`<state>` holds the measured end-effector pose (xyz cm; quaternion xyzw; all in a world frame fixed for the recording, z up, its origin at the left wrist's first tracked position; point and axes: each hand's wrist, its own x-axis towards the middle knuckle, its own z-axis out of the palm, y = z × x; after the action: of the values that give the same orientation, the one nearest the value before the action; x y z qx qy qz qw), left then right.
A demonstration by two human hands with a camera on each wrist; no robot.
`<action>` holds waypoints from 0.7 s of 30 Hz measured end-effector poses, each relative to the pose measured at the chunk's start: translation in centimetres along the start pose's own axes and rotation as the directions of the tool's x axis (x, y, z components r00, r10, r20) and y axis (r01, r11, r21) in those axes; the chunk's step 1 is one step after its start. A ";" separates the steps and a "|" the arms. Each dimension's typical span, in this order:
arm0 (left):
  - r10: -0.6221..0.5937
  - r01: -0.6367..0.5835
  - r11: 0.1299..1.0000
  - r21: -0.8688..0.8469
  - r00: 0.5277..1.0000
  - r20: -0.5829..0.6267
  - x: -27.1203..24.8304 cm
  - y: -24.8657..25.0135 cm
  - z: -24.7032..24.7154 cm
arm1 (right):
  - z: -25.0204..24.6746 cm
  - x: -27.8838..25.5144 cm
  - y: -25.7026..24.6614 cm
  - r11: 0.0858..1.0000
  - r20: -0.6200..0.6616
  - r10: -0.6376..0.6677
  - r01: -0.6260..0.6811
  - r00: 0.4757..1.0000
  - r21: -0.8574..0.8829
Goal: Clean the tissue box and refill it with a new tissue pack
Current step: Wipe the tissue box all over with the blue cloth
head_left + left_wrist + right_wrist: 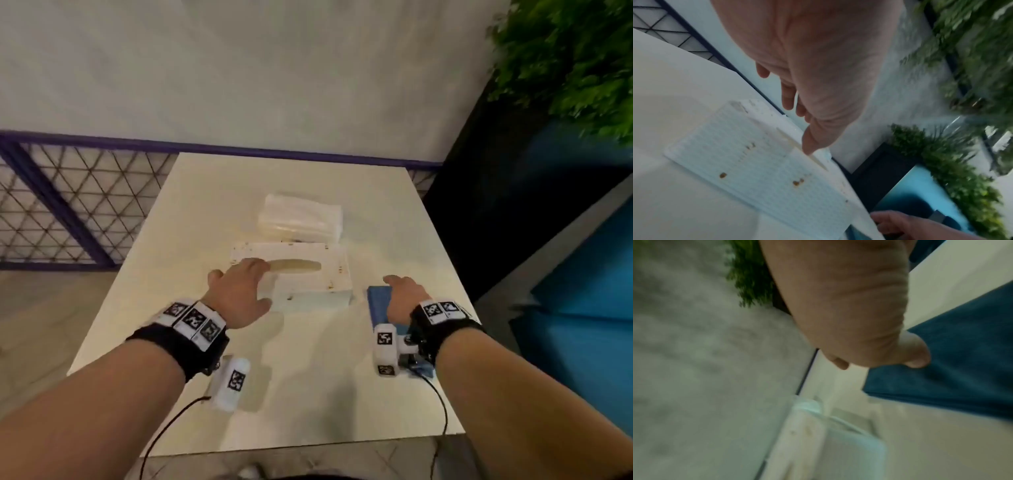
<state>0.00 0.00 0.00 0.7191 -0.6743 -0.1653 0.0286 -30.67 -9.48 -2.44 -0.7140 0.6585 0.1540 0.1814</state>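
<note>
The white tissue box (308, 284), speckled with brown stains, lies in the middle of the white table (308, 394). Its slot faces up. My left hand (246, 274) hovers over the box's left end with fingers spread; the left wrist view shows the fingers (789, 100) stretched out just above the stained box (756, 170), holding nothing. Behind the box sits the new tissue pack (301, 219) in clear wrap. My right hand (404, 294) rests on a folded blue cloth (378, 301) to the right of the box, thumb (916, 356) lying on the cloth (951, 369).
A purple-framed mesh railing (61, 205) runs behind and left of the table. Green plants (565, 58) and a blue seat (582, 291) stand to the right. Cables hang from both wrist cameras over the table's near edge.
</note>
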 end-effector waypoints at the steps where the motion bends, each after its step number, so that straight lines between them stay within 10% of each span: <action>1: -0.004 0.001 0.998 0.067 0.999 0.045 0.5 0.4 0.1 | 0.5 0.1 -0.1 0.996 0.004 -0.014 0.014 1.000 -0.083; 6: -0.060 0.025 0.978 0.207 0.985 0.161 1.6 1.0 1.5 | 4.3 -0.6 1.1 0.940 0.211 -0.037 0.106 0.977 -0.323; 13: -0.084 0.057 0.978 0.201 0.988 0.132 1.6 1.1 1.9 | 4.6 -4.0 2.8 0.995 0.036 -0.025 0.021 0.999 0.100; 17: -0.091 0.062 0.984 0.168 0.982 0.168 1.4 0.6 1.9 | 0.1 -4.9 0.4 0.912 -0.240 0.101 0.007 0.965 0.411; 21: -0.095 0.068 0.989 0.134 0.974 0.207 1.6 0.3 1.4 | -4.7 -4.1 -6.0 0.853 -0.616 -0.076 0.372 0.784 0.367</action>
<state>-0.64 -1.32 -1.51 0.7249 -0.6524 -0.1995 -0.0959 -25.18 -7.64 3.88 -0.7356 0.6060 -0.2590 0.1566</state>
